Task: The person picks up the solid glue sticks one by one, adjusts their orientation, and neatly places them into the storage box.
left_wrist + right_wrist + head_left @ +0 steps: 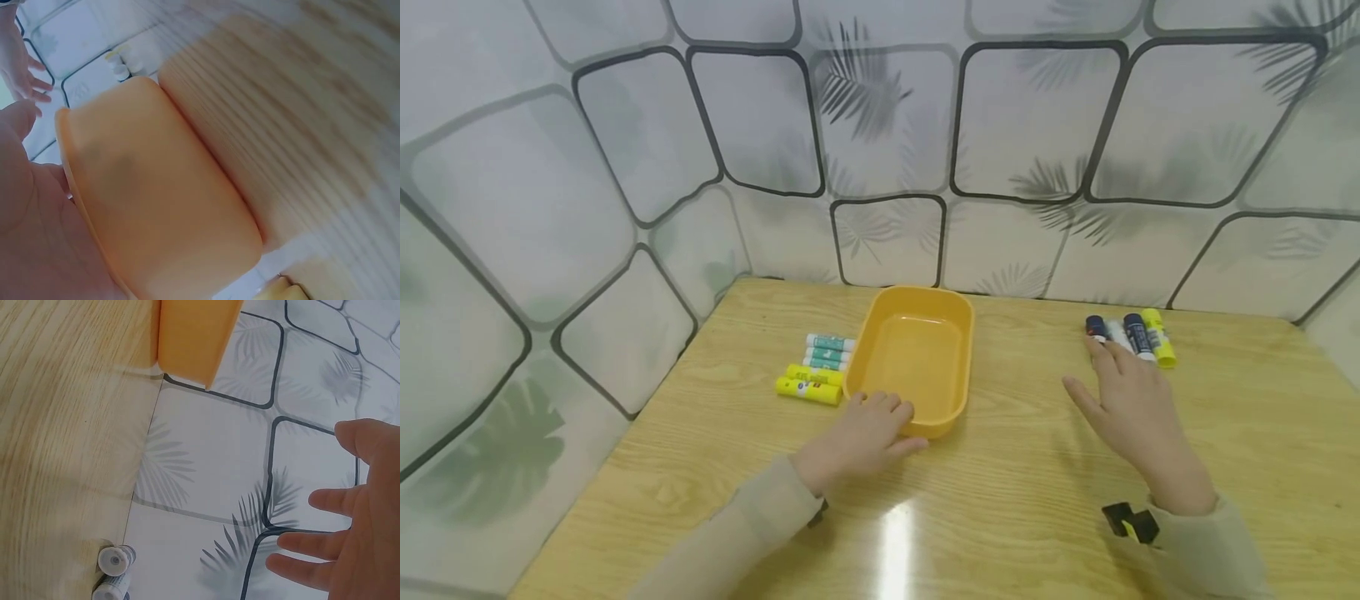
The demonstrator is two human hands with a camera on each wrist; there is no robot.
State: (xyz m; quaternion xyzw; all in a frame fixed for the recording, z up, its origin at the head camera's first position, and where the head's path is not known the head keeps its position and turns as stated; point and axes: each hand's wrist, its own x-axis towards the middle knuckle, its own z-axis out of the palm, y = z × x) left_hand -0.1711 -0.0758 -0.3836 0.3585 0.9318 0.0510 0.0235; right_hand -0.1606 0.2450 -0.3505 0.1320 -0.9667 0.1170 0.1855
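Left hand (865, 429) curls over the yellow tray's (925, 362) rim; right hand (1135, 412), fingers spread, hovers by glue sticks (1137, 335), likely light, stiff, best pinched mid-barrel.

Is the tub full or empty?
Empty: the head view shows the bottom of the tub bare; the sticks lie outside it on the table.

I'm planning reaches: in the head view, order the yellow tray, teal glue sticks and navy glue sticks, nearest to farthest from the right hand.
1. Navy glue sticks: right side, near the right hand.
2. Yellow tray: left of that hand.
3. Teal glue sticks: left of the tray.
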